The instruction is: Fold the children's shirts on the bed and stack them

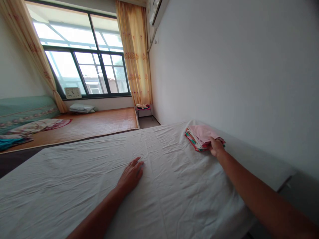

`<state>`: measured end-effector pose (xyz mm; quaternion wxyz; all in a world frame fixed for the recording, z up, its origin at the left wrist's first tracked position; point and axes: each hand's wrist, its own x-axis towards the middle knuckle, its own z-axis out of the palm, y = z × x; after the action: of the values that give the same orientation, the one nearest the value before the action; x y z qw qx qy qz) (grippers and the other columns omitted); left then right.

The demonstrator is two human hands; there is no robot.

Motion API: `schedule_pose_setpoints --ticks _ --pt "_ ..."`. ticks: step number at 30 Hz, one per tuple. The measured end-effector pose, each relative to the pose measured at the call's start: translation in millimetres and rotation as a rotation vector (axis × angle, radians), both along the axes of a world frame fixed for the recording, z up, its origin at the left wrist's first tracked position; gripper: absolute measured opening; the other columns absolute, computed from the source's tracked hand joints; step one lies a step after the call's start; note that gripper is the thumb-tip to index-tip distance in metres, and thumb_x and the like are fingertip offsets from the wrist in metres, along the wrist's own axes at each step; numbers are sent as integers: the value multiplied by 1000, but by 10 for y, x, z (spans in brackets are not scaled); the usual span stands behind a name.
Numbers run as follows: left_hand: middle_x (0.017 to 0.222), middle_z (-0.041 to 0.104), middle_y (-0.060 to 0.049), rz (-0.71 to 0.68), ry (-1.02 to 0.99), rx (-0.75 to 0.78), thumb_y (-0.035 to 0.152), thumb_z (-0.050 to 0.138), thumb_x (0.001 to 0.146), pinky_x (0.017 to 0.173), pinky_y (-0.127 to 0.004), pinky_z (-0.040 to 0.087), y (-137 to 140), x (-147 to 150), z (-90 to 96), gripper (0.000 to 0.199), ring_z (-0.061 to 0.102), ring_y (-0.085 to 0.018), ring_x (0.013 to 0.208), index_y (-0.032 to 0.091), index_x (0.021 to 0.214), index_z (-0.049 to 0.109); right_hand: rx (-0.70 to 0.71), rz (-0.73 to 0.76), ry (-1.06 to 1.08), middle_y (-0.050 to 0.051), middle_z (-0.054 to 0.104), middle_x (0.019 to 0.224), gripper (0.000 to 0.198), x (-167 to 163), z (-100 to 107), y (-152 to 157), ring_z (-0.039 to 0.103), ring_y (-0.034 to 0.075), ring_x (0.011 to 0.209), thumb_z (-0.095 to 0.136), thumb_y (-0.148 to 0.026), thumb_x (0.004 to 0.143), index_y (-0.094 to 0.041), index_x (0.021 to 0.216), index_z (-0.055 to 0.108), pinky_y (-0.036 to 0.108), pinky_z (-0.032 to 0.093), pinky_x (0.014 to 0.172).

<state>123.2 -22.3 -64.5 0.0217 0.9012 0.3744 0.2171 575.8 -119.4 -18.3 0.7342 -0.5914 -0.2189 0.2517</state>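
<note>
L hand [131,173] palm-down, R hand [216,147] extd & gripping.

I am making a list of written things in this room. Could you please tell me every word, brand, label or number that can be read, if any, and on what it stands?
None can be read.
Clock by the window: marks on its face, too small and blurred to read.
Folded cloths in the right hand: no lettering visible.

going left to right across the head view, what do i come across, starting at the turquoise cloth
Turquoise cloth, square clock, left hand, wall-mounted unit, stack of folded cloths.
</note>
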Motion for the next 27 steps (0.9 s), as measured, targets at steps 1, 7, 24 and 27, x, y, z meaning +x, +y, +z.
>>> schedule_pose_setpoints --ticks 1,7,24,27 --pt "137 47 -11 -1 9 -8 26 40 90 102 -46 41 -5 4 8 34 47 -27 123 19 118 59 -49 44 36 10 71 94 17 6 -67 -114 68 20 82 45 -27 86 -22 96 57 34 58 68" --pt "138 47 -11 6 33 -32 26 39 90 103 -47 39 -8 22 24 35 48 -27 123 19 119 58 -342 387 -176 12 71 77 41 -78 194 -430 67 19 61 44 -52 89 -17 75 60 33 56 58" --pt "129 56 -6 -14 20 -3 26 40 91 103 -43 41 -29 54 50 35 49 -23 121 23 120 58 -653 117 -1321 7 42 144 45 492 -116 500 30 29 136 46 -41 86 -30 129 51 52 23 109" --pt "128 56 -6 -19 31 6 27 40 91 103 -42 42 -25 65 68 35 49 -23 121 23 119 59 -574 116 -1282 6 44 143 42 578 -149 515 30 27 136 48 -38 85 -30 125 55 48 25 109"
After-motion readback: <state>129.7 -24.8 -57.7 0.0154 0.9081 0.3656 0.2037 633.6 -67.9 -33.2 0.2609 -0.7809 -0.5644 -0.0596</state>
